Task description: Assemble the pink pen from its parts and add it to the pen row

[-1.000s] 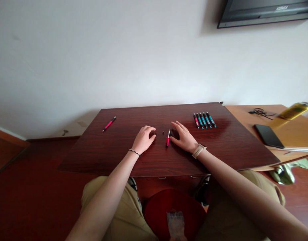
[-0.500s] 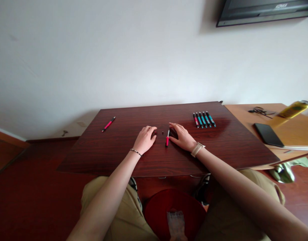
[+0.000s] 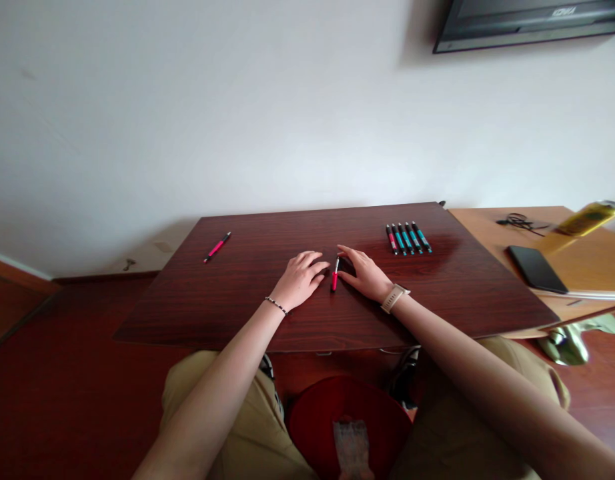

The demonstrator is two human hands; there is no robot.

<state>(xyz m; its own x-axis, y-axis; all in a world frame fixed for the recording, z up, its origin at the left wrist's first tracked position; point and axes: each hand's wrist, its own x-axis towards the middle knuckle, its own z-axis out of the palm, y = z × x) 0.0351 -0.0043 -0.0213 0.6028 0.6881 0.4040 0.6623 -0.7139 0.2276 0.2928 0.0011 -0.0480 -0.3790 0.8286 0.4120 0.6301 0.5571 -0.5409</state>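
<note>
Between my hands a pink pen barrel (image 3: 334,282) lies on the dark wood table, with a slim pale and dark-tipped piece (image 3: 337,262) at its far end. My left hand (image 3: 301,276) rests just left of it, fingers apart and curved down; small dark parts seen there before are now hidden by it. My right hand (image 3: 366,272) is open on the other side. Its thumb and forefinger are spread beside the pen; whether they touch it I cannot tell.
A row of several pens (image 3: 407,239), one pink and the others teal, lies at the right back. One pink and black pen (image 3: 217,247) lies at the left. A side table holds a phone (image 3: 535,269), a cable (image 3: 520,222) and a yellow can (image 3: 590,218).
My left hand has moved right, closer to the pen, and now covers the small dark parts on the table. The right hand has hardly moved.
</note>
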